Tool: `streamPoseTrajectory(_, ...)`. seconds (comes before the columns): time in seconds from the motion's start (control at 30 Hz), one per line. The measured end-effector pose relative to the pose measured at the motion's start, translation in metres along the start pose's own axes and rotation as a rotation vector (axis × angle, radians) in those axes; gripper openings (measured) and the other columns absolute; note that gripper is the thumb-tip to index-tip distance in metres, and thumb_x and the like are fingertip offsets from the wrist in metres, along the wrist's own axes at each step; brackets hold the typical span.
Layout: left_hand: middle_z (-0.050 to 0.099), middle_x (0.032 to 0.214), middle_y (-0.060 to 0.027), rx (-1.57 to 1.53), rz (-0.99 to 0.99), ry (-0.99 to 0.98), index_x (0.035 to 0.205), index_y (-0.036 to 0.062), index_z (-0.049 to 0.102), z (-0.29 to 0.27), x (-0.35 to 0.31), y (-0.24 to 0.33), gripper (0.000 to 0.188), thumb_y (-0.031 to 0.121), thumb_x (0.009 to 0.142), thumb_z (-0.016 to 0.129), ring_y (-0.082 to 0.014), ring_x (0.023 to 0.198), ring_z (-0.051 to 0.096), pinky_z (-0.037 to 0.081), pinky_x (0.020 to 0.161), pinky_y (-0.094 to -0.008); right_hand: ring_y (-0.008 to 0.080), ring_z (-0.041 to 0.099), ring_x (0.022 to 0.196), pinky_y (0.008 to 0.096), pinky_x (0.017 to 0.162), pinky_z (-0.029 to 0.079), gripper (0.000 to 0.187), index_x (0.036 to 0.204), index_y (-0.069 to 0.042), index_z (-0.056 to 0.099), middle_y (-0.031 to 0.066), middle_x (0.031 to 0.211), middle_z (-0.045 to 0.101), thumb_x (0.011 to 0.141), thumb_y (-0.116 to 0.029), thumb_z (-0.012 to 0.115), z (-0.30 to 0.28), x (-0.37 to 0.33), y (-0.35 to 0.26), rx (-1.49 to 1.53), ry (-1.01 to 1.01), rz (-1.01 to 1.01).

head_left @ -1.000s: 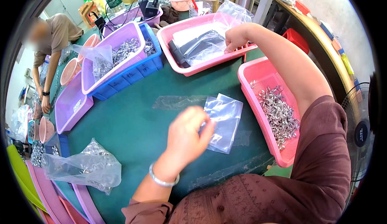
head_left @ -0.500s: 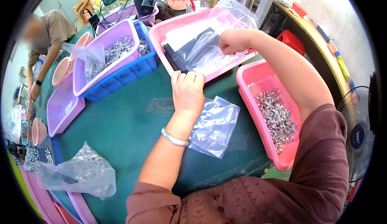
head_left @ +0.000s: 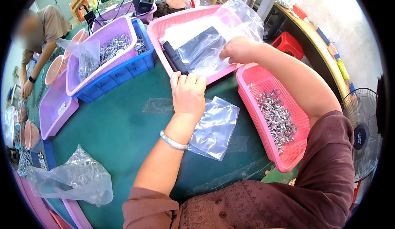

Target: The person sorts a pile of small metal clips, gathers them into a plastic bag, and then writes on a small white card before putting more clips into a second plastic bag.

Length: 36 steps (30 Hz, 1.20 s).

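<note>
My left hand [head_left: 188, 92] has its fingers hooked over the near rim of a large pink basket [head_left: 157, 31]. Inside that basket lie white sheets, a dark flat packet [head_left: 199, 47] and loose clear plastic bags [head_left: 242, 18]. My right hand [head_left: 242, 50] is over the basket's right part, its fingers bent and pinched at the clear plastic; the fingertips are partly hidden. On the table below my left hand, beside the wrist, is a flat clear plastic bag [head_left: 216, 128]. A smaller pink basket [head_left: 263, 134] with many silvery metal rings [head_left: 277, 120] stands under my right forearm.
To the left, a purple basket [head_left: 74, 74] of metal pieces rests in a blue crate [head_left: 113, 80]. A filled clear bag [head_left: 84, 175] lies at the lower left. Across the table a person [head_left: 53, 31] works. A fan [head_left: 360, 134] stands at the right.
My right hand has moved slightly down and towards me over the plastic, with its fingers pointing lower. My left hand stays on the basket's rim. The whole view has shifted a little.
</note>
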<state>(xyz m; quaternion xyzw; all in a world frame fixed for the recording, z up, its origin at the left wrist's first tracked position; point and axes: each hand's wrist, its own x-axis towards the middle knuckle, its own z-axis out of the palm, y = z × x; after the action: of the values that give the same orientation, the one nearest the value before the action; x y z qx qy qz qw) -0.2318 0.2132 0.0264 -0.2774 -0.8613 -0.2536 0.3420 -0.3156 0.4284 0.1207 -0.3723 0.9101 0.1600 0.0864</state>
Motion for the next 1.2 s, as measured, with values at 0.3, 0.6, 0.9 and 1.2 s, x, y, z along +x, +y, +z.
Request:
streamPoseTrajectory(0.3,0.049,0.070,-0.0080,-0.026,-0.016,0.014,0.075,0.0085,0.059,0.001,0.002,-0.001,0.009,0.001,0.071,0.057,-0.0266,0.075,0.054,0.038,0.092,-0.0436,0.0266,0.064,0.082,0.0389,0.070,0.051,0.011,0.085,-0.010,0.064,0.0069,0.085,0.063,0.076,-0.012,0.057,0.019,0.013,0.003,-0.221,0.091,-0.041)
streamPoseTrajectory(0.6,0.051,0.075,-0.0094,-0.047,-0.032,0.011,0.081,0.0076,0.060,0.000,0.005,-0.006,0.012,0.002,0.070,0.061,-0.0292,0.078,0.054,0.037,0.094,-0.0454,0.0275,0.063,0.088,0.0392,0.073,0.051,0.010,0.082,-0.010,0.067,0.0069,0.088,0.064,0.076,-0.013,0.059,-0.001,0.009,-0.002,-0.087,0.054,-0.024)
streamPoseTrajectory(0.9,0.051,0.074,-0.0105,-0.150,-0.024,0.054,0.079,0.0058,0.059,-0.005,0.009,-0.006,0.020,0.022,0.072,0.069,-0.0310,0.076,0.052,0.036,0.092,-0.0465,0.0300,0.063,0.084,0.0403,0.071,0.050,0.008,0.072,-0.009,0.067,0.0091,0.084,0.064,0.072,-0.013,0.060,0.007,0.026,0.006,-0.101,0.036,-0.008)
streamPoseTrajectory(1.2,0.051,0.072,-0.0105,-0.155,0.000,0.100,0.078,0.0057,0.059,-0.003,0.010,-0.007,0.022,0.025,0.076,0.068,-0.0306,0.074,0.051,0.036,0.089,-0.0447,0.0306,0.063,0.084,0.0405,0.071,0.050,0.010,0.076,-0.008,0.067,0.0098,0.085,0.065,0.070,-0.013,0.061,0.002,0.032,0.003,-0.130,-0.001,-0.100)
